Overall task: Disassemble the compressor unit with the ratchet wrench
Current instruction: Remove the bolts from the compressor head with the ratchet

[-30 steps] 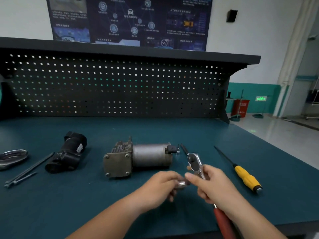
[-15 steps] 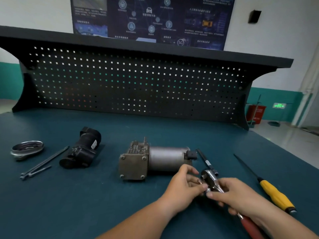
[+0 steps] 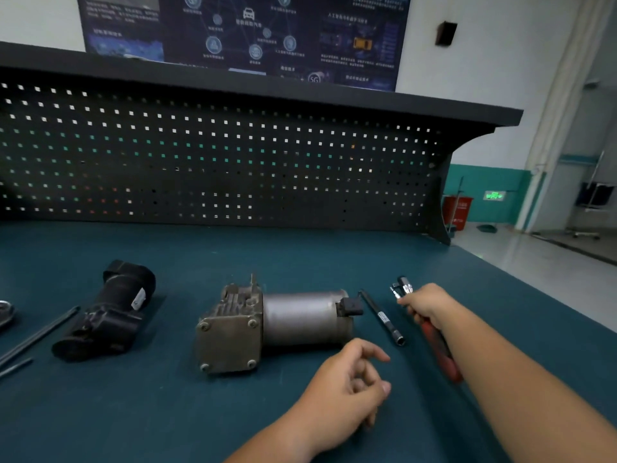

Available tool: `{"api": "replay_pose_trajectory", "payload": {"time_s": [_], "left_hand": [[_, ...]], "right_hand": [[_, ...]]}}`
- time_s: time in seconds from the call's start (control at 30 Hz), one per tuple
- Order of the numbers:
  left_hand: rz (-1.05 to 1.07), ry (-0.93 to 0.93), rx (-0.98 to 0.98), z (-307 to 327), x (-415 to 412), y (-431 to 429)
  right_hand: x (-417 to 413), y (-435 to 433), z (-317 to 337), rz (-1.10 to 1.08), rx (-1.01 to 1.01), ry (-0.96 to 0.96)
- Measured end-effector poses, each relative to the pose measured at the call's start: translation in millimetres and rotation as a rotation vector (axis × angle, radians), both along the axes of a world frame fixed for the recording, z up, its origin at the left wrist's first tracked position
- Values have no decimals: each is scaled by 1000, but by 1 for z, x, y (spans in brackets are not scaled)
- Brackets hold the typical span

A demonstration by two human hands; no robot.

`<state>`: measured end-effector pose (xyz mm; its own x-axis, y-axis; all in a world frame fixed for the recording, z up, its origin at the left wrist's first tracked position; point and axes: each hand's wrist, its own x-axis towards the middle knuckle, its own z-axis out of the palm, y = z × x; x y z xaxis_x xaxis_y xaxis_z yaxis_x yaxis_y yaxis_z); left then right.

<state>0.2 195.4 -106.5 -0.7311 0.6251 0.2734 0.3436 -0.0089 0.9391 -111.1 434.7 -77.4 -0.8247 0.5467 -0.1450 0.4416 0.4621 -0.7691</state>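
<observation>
Right now your right hand [image 3: 425,307] is closed around the ratchet wrench [image 3: 434,335], its red grip running back under your wrist and its chrome head poking past your knuckles. Your left hand [image 3: 347,385] hovers loosely curled, holding nothing, just in front of the compressor unit [image 3: 273,324], a dull metal cylinder with a bolted square end plate lying on the teal bench [image 3: 133,412]. A slim black extension bar [image 3: 382,317] lies between compressor and wrench; a black ribbed part [image 3: 107,312] sits well to the left.
</observation>
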Motion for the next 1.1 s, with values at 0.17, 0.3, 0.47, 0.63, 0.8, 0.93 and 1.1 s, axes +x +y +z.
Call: {"api": "replay_pose_trajectory", "payload": {"time_s": [0.17,0.3,0.47,0.63,0.8,0.93,1.1], "left_hand": [[-33,35,-10,2,0,-1],[-48,42,-18,2,0,-1],[-36,71,-19,1,0,0],[-41,91,-18,4,-1,0],[-50,119,-47,6,-1,0],[-39,134,-36,9,0,-1],[-47,138,-31,10,2,-1]], "right_hand": [[-16,-5,-13,-37,27,-65],[-16,-10,-8,-17,71,-95],[-19,-10,3,-11,134,-86],[-29,-15,20,32,248,-130],[-35,-30,26,183,393,-340],[-36,-25,26,220,281,-374],[-36,-11,18,147,196,-195]]}}
